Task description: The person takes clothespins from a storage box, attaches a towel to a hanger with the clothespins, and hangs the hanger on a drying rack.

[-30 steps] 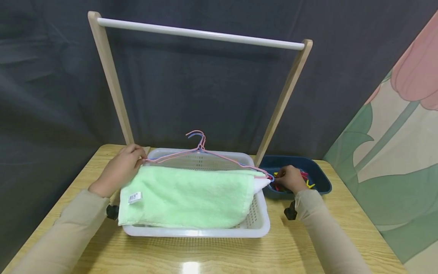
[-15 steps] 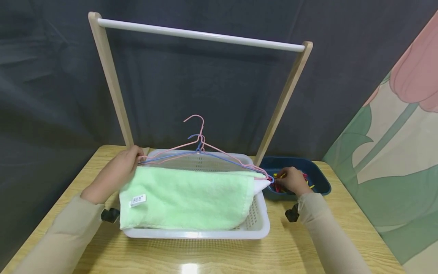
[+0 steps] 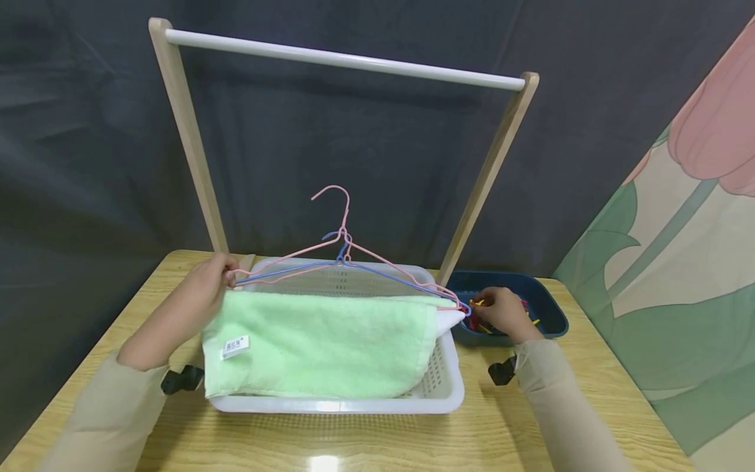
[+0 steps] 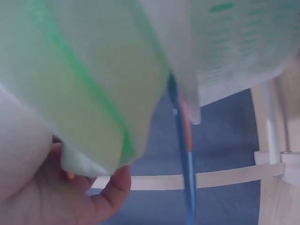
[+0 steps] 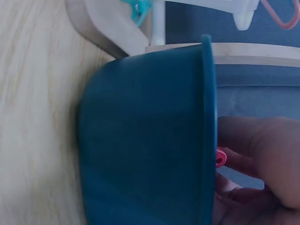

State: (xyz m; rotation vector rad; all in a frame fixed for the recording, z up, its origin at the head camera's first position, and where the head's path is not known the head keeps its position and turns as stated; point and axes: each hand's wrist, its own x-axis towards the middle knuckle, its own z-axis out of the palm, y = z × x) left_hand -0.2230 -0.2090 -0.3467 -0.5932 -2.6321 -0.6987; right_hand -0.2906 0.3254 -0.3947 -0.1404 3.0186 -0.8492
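A light green towel with a white tag drapes over the white plastic basket. At its upper left corner, my left hand grips the towel, whose edge is pinched in the left wrist view. Beside those fingers lie the left ends of pink hangers and a blue hanger; contact with them is unclear. Over the dark blue basin, my right hand has curled fingers among red and yellow clothespins. The right wrist view shows a red clothespin between them, partly hidden by the rim.
A wooden rack with a white rail rises behind the basket. White cloth shows beneath the hangers' right ends. The wooden table extends in front. A dark curtain hangs behind, with a floral panel at right.
My left hand has shifted left and towards me. The upper pink hanger has risen, its hook now well above the blue one. My right hand stays over the basin, its fingers moving slightly.
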